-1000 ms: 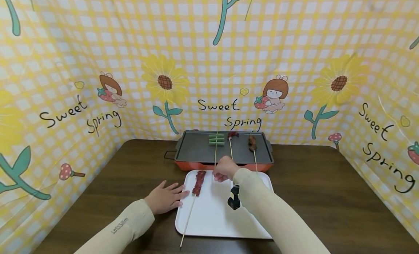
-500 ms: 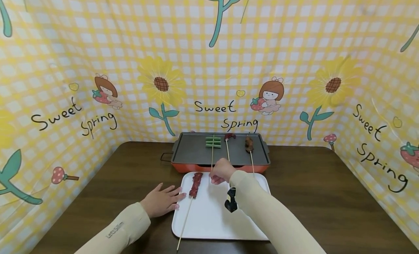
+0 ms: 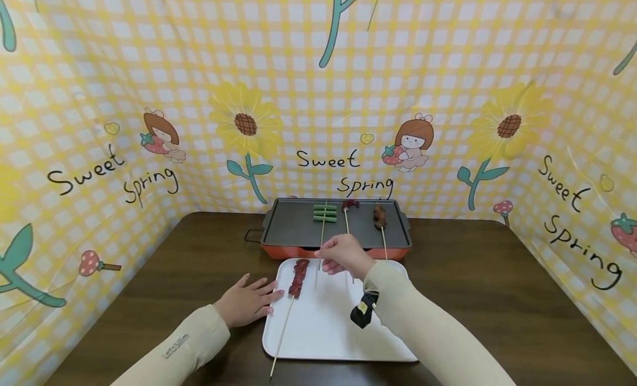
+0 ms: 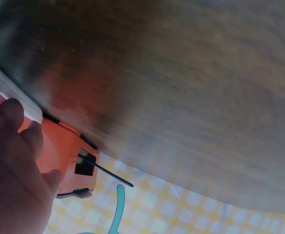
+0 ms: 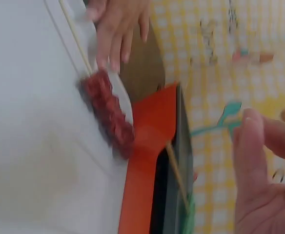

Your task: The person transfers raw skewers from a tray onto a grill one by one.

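My left hand (image 3: 244,304) lies spread at the left edge of a white tray (image 3: 338,336), fingertips on its rim. On that tray rests a red meat skewer (image 3: 299,278), its stick reaching past the front edge. A skewer of green vegetable pieces (image 3: 325,213) lies on the griddle (image 3: 288,228), stick pointing toward the tray. Beside that stick's end hovers my right hand (image 3: 348,253), thumb and index tips close together. In the right wrist view the wooden stick (image 5: 177,168) is apart from those fingers, and nothing shows between them.
Also on the orange-sided griddle are a dark red skewer (image 3: 350,204) and a brown meat skewer (image 3: 380,216), both sticks toward the tray. A wire handle (image 3: 254,235) juts from its left side. Checked yellow cloth (image 3: 318,98) encloses the brown table (image 3: 214,242).
My right hand has risen slightly and drawn away from the green vegetable skewer's stick, letting it go. The left hand stays at the tray's edge.
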The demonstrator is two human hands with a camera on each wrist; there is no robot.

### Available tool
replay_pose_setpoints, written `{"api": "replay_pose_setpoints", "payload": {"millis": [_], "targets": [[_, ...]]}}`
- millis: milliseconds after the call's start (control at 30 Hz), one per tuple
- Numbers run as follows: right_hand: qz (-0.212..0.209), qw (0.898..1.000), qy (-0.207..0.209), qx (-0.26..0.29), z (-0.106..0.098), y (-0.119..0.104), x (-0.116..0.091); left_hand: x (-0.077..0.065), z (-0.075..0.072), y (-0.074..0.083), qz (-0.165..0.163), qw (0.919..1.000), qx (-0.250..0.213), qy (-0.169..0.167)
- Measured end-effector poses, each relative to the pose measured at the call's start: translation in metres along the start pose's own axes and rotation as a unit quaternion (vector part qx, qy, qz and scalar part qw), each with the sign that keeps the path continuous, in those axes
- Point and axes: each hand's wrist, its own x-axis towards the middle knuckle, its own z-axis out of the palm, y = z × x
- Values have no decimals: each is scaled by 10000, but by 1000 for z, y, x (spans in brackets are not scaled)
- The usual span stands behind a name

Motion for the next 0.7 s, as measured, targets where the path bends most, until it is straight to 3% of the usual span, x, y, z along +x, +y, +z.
{"api": "replay_pose_setpoints", "payload": {"millis": [233, 300, 533, 700], "targets": [[-889, 9952, -334, -223, 21, 3, -33, 1, -5, -3, 50, 9999, 143, 57], [-980, 9937, -481, -242, 29, 7, -40, 2, -6, -4, 86, 9998, 152, 135], [-506, 9924, -1118, -13, 57, 27, -64, 3, -2, -4, 226, 9994, 77, 249], [-163, 9908, -1337, 119, 76, 50, -74, 2, 2, -4, 232, 9994, -8, 251]]}}
